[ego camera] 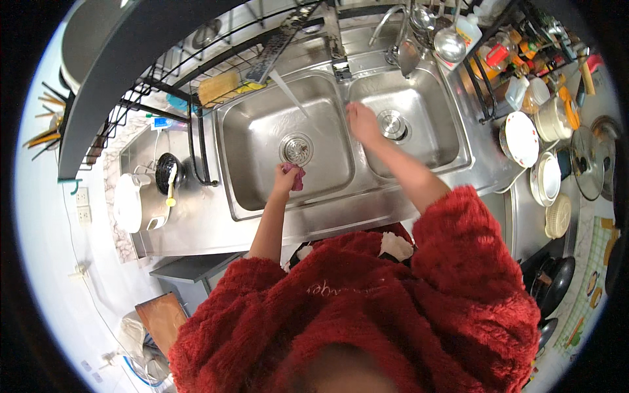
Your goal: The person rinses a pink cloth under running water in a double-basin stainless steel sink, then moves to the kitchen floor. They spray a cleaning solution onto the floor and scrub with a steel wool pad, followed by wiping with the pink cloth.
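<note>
My left hand [285,178] grips a crumpled purple-pink cloth [296,180] over the near part of the left stainless-steel sink basin [255,162]. Just beyond the cloth lies the round drain strainer [296,149]. My right hand [362,123], slightly blurred, is above the divider between the basins, with its fingers curled. Whether anything is inside those fingers is hidden. To its right is the right basin [432,142], with a metal drain strainer [392,124]. A pale translucent streak, apparently running water [290,92], slants into the left basin from the back.
A black wire rack [196,142] stands left of the sink, near a yellow sponge [218,89]. A white rice cooker [135,202] and black bowl [168,169] are on the left counter. Ladles [449,46] hang beside a curved faucet [405,29]. Bowls [522,140] and bottles [496,54] crowd the right.
</note>
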`<state>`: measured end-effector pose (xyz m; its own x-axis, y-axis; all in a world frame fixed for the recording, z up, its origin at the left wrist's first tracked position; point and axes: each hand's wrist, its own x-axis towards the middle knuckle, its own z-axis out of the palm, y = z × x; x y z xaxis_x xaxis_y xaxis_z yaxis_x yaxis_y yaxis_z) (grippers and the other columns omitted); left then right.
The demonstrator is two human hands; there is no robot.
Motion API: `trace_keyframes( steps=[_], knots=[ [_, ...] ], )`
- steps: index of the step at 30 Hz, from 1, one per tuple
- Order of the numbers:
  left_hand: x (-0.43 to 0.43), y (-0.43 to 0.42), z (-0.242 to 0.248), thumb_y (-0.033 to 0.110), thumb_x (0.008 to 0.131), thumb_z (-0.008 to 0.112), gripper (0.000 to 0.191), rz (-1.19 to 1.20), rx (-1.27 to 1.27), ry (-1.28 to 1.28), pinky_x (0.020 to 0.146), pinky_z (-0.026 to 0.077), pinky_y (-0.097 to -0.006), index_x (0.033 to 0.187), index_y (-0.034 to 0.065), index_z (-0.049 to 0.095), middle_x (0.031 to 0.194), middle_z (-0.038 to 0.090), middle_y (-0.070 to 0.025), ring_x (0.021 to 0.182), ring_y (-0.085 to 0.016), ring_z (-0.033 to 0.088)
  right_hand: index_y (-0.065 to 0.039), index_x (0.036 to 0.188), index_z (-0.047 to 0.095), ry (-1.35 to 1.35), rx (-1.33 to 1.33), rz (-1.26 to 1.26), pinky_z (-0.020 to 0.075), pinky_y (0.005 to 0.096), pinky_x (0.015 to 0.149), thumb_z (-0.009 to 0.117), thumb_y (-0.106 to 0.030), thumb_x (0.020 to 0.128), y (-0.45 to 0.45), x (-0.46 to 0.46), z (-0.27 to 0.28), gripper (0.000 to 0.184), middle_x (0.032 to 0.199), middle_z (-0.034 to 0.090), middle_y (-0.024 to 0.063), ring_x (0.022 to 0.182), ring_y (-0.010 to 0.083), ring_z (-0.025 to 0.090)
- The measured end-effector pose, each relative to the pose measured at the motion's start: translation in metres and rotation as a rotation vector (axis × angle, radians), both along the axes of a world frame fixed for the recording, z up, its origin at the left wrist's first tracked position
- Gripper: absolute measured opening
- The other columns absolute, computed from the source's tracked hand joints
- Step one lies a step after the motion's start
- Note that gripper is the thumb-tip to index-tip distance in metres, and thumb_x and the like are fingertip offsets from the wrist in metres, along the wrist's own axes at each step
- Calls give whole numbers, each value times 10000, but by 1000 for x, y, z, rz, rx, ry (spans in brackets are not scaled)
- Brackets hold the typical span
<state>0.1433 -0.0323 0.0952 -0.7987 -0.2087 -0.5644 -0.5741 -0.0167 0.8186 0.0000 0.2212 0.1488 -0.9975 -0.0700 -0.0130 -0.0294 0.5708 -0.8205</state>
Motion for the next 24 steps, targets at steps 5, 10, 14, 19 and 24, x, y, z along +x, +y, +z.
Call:
trace_keyframes(
  steps=[5,10,14,19,24],
  knots=[
    [22,-12,19,143,703,737,505,104,-437,128,647,509,-314,1060,-44,432,955,588,-165,781,-180,605,-122,878,653,-14,55,-104,463,430,801,470,-133,808,-18,-105,13,196,896,647,170,898,359,597],
    [12,-34,52,162,715,743,389,-55,-348,197,422,423,-272,961,-4,492,705,611,-81,491,-124,540,-33,1015,603,180,-132,-53,456,322,800,524,-247,917,14,-20,-13,248,967,642,120,894,221,609],
    [-23,-48,110,162,766,727,340,-183,-348,436,441,411,-248,1002,29,522,739,613,-55,542,-100,541,-8,973,615,34,-165,-248,446,263,825,563,-113,895,80,108,-11,141,935,640,65,904,137,589],
    [-72,-56,139,322,892,569,311,-132,312,471,515,395,-188,1096,89,538,1015,618,-95,779,-114,562,-3,936,611,-126,-147,-680,461,279,752,510,-99,887,139,257,11,147,888,654,80,826,152,599],
    [-83,-34,6,214,817,596,275,-591,-204,-133,584,493,-303,1031,42,585,972,640,-121,761,-166,606,-13,901,614,-318,-37,-865,486,298,752,499,-53,858,135,369,-2,129,835,669,95,805,188,646]
  ],
)
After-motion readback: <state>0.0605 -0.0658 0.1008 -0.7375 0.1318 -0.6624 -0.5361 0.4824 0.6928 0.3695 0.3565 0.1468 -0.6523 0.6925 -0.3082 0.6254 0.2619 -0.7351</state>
